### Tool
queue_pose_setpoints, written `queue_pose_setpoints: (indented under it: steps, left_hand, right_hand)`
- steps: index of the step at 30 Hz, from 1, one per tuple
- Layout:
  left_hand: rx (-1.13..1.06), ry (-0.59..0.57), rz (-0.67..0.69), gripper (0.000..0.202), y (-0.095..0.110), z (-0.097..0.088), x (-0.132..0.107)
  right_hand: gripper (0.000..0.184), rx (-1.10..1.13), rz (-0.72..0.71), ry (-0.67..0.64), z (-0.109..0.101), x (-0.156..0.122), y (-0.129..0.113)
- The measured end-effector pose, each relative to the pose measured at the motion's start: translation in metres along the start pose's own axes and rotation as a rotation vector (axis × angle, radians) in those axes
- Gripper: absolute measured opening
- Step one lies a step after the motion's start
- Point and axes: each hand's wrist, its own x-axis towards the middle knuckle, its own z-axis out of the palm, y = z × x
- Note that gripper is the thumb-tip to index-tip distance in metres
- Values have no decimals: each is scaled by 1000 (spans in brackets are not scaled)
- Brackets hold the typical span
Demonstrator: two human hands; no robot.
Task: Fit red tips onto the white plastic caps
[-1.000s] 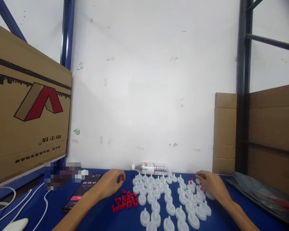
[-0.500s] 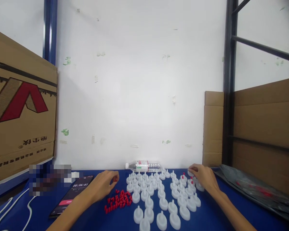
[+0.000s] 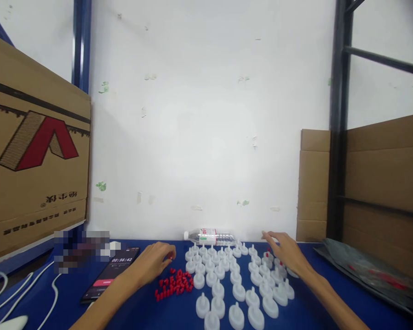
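Note:
My left hand (image 3: 156, 262) is beside the pile of small red caps (image 3: 175, 283), its thumb and forefinger curled toward each other. A speck of red shows at those fingertips, apparently one of the red caps. Over the back right of the white nozzle lids (image 3: 239, 291) hovers my right hand (image 3: 285, 250), its fingers stretched out and nothing seen in them. Most lids stand upright with bare tips. A few near the right hand carry red on their tips, and that hand partly hides lids behind it.
A plastic bottle (image 3: 209, 237) lies along the wall behind the lids. On the left are a phone (image 3: 112, 274), white cables (image 3: 54, 293) and a printed cardboard box (image 3: 37, 178). A grey plastic bag (image 3: 371, 270) lies at the right, near a dark metal post (image 3: 337, 137).
My right hand has come off a white lid at the back right and risen, its fingers straightening. My left hand stays by the red caps. The whole view has shifted slightly.

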Motion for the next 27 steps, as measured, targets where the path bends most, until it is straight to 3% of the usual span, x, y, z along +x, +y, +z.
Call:
queue_pose_setpoints:
  steps: [4,9,13,17,21,24,27]
  left_hand:
    - [-12,18,-6,18,3,0,-3]
    - [-38,62,-7,16,9,-6,-4]
    - [-54,100,15,14,13,-9,-4]
    - [-82,131,49,15,21,-8,-3]
    - [-151,166,93,17,39,-2,-4]
    - [-226,200,130,20,56,5,-6]
    - [-376,256,189,19,71,10,-9]
  right_hand:
    - [55,63,-136,-124,19,-9,-20]
    - [58,85,-146,-215,31,-19,-28]
    - [57,95,-197,-166,22,-17,-32]
    - [45,160,-219,10,-1,-11,-45]
    - [29,270,-316,162,-28,-21,-86]
    - [15,372,-431,63,-37,-43,-127]
    - [17,394,-611,-83,-34,-65,-157]
